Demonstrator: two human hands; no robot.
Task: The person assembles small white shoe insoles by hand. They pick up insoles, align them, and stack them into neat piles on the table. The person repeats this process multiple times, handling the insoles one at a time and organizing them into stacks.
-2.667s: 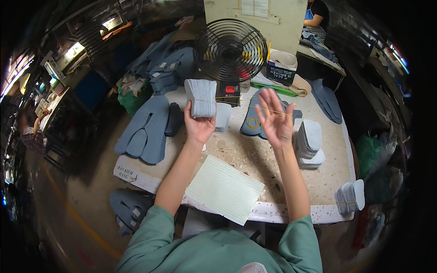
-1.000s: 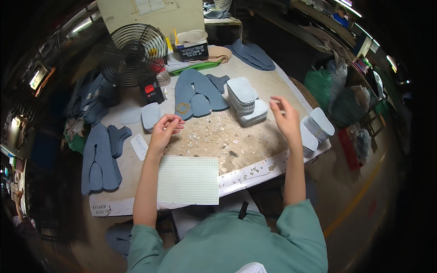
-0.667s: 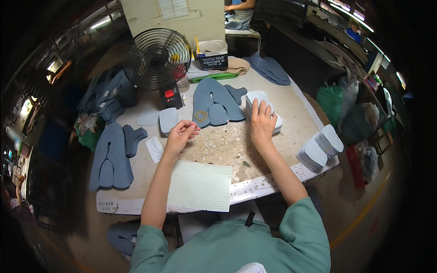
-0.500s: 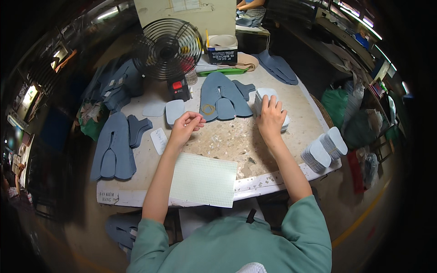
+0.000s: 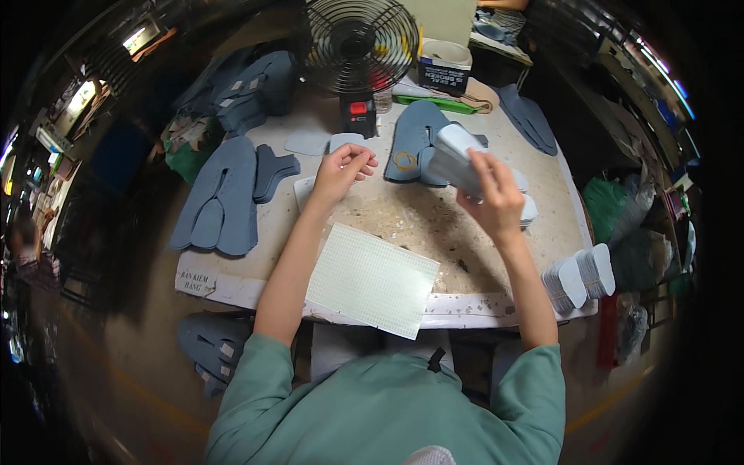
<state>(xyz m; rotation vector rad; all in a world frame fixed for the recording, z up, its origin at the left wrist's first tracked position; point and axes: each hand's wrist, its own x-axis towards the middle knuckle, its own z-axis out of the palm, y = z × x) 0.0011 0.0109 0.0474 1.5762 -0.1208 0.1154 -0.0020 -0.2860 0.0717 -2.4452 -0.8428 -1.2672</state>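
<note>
My right hand grips a stack of pale grey rounded pieces, lifted and tilted above the table. A second pale stack lies beneath and behind that hand. My left hand hovers over the table with curled fingers; whatever they may pinch is too small to make out. Close behind the left hand lies another light piece. Yellow rubber bands rest on a pile of blue-grey shoe uppers, partly covered by the raised stack. A pale green gridded sheet lies between my forearms.
A black fan stands at the back, beside a dark tub and a green tray. More blue-grey uppers lie at the left. Banded pale stacks sit by the right front edge.
My right hand has lifted the stack of pale pieces off the table and tilted it. My left hand stays curled near the light piece. The whole view has shifted and turned.
</note>
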